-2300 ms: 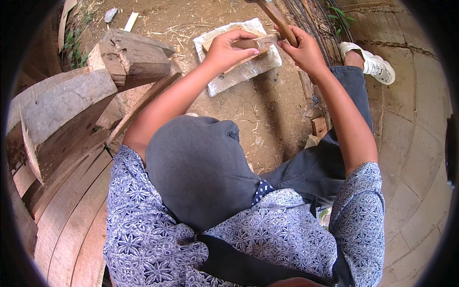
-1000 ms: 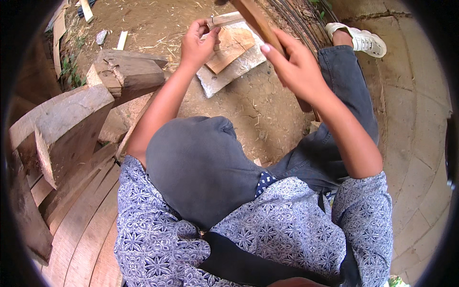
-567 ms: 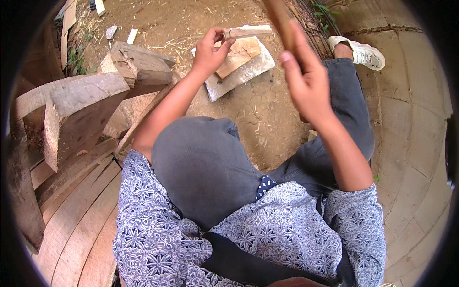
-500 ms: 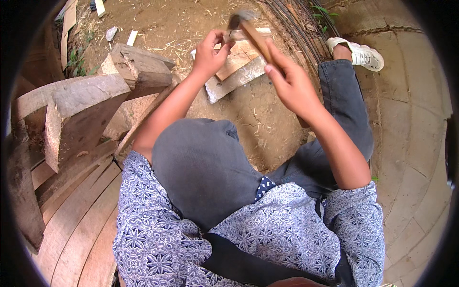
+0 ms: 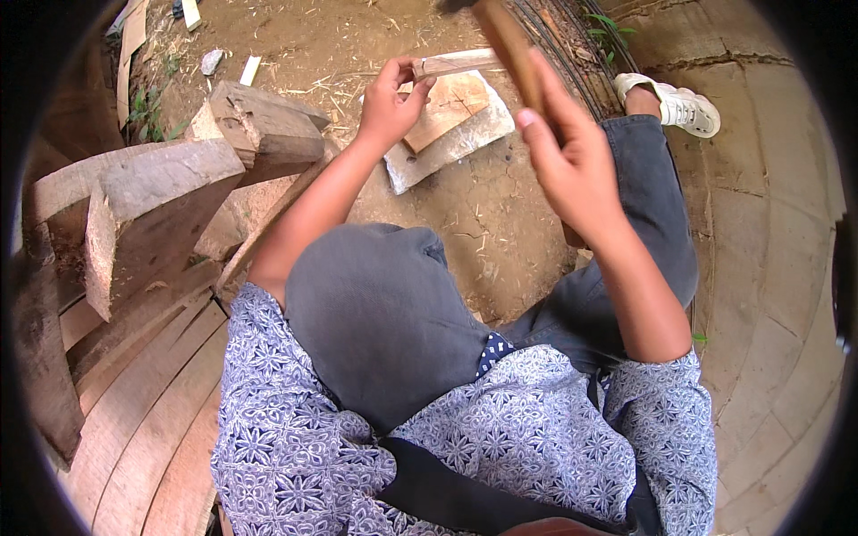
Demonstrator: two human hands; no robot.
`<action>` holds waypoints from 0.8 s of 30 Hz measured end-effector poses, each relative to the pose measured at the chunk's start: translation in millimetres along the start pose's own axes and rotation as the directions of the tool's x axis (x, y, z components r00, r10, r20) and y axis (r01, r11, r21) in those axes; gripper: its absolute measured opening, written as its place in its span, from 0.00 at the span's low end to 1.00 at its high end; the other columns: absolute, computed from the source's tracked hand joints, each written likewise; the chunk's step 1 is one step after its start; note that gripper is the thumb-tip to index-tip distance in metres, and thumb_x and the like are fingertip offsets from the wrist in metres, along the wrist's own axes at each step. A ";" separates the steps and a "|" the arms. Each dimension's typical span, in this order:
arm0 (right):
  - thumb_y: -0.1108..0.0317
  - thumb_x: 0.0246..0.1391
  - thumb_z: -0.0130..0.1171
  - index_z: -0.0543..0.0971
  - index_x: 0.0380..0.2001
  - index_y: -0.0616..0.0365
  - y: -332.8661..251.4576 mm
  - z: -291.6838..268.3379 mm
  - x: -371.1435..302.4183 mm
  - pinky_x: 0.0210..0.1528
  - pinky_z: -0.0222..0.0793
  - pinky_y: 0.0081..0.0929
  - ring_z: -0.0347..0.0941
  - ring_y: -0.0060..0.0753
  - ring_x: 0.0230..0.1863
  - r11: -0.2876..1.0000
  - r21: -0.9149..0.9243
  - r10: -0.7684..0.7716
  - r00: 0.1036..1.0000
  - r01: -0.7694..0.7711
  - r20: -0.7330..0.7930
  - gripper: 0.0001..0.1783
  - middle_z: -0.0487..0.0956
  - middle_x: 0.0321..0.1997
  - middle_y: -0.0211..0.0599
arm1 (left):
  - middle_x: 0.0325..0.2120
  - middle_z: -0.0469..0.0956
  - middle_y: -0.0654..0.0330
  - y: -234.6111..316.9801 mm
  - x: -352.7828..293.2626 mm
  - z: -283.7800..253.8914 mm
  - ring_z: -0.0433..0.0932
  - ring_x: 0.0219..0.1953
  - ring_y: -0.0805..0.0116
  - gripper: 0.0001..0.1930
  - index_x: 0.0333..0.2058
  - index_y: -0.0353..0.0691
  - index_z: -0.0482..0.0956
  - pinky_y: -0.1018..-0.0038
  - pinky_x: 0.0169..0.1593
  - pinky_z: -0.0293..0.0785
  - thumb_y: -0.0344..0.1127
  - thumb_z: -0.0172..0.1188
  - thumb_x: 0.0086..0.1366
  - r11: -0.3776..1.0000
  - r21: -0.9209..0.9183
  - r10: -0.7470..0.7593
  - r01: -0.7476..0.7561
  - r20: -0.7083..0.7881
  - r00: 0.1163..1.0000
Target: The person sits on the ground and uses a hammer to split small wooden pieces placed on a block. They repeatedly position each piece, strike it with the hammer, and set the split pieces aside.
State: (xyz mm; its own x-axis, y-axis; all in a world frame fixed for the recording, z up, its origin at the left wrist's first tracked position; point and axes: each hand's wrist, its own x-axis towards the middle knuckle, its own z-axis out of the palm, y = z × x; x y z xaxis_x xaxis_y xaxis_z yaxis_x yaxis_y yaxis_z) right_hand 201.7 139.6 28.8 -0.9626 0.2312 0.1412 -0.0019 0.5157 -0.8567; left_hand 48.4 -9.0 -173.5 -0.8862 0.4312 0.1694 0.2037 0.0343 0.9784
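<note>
My left hand point(image 5: 394, 104) is closed at the left end of a pale wooden stick point(image 5: 458, 62), with thumb and fingers pinching there. The stick lies crosswise over the far part of a small flat wooden board point(image 5: 447, 114). Under that board is a grey-white stone slab point(image 5: 483, 134) on the ground. Wrapped round the wooden handle of a hammer point(image 5: 509, 46) is my right hand point(image 5: 572, 161). The hammer is raised to the right of the slab, tilted up and left. Its dark head is partly cut off at the top edge.
Rough timber offcuts point(image 5: 170, 179) stack up close on my left, above several long planks point(image 5: 147, 429). Dark thin rods point(image 5: 559, 45) lie beyond my right hand. My leg with a white shoe point(image 5: 679, 107) stretches out at right, beside cracked paving point(image 5: 760, 223).
My right hand has moved right and the hammer's head has risen away from the stick toward the top edge. My left hand stays in place at the stick's end.
</note>
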 end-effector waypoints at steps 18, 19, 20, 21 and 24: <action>0.74 0.65 0.53 0.62 0.70 0.64 11.9 11.0 -0.4 0.69 0.59 0.28 0.65 0.36 0.69 0.976 -0.084 0.216 0.954 -0.203 0.210 0.30 0.69 0.70 0.51 | 0.39 0.83 0.52 -6.1 -2.6 5.9 0.84 0.44 0.66 0.17 0.46 0.36 0.75 0.73 0.38 0.83 0.38 0.67 0.65 1.000 -0.016 0.023 -0.023 0.012 1.000; 0.74 0.65 0.53 0.62 0.70 0.64 7.3 7.3 0.4 0.69 0.59 0.28 0.65 0.36 0.70 0.995 -0.014 0.098 0.987 -0.097 0.131 0.30 0.69 0.70 0.51 | 0.39 0.83 0.53 -10.1 0.8 4.5 0.84 0.45 0.66 0.16 0.46 0.36 0.75 0.73 0.37 0.83 0.37 0.67 0.64 1.000 0.016 0.008 -0.008 -0.007 1.000; 0.74 0.65 0.53 0.62 0.70 0.64 -2.4 3.7 -2.0 0.69 0.58 0.28 0.65 0.36 0.70 0.999 0.043 0.004 0.999 -0.007 0.049 0.30 0.68 0.70 0.51 | 0.39 0.83 0.53 -9.7 -4.4 6.9 0.84 0.45 0.66 0.16 0.46 0.36 0.75 0.73 0.37 0.83 0.37 0.67 0.64 1.000 -0.004 -0.011 0.011 -0.004 1.000; 0.74 0.65 0.53 0.62 0.69 0.64 -10.8 -0.8 1.8 0.70 0.58 0.29 0.63 0.38 0.71 0.995 0.065 -0.074 0.996 0.078 -0.057 0.30 0.68 0.70 0.51 | 0.39 0.83 0.53 -5.6 -2.8 4.5 0.84 0.45 0.65 0.17 0.46 0.36 0.74 0.73 0.37 0.83 0.37 0.67 0.64 1.000 -0.014 -0.017 0.017 -0.009 1.000; 0.74 0.65 0.53 0.63 0.69 0.63 -0.6 7.2 0.0 0.70 0.58 0.31 0.63 0.40 0.71 0.985 0.047 -0.152 0.969 0.164 -0.196 0.30 0.67 0.71 0.51 | 0.40 0.83 0.52 -2.6 1.1 4.3 0.84 0.47 0.65 0.17 0.47 0.35 0.74 0.72 0.37 0.83 0.35 0.67 0.64 1.000 0.001 0.008 -0.008 -0.015 1.000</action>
State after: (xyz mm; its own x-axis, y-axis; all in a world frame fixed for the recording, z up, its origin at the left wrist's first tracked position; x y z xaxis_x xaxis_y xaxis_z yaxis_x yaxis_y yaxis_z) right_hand 199.7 133.4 25.8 -0.8794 0.3069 0.3641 -0.1726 0.5071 -0.8444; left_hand 48.7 -4.7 -176.4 -0.8907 0.4177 0.1794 0.2114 0.0313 0.9769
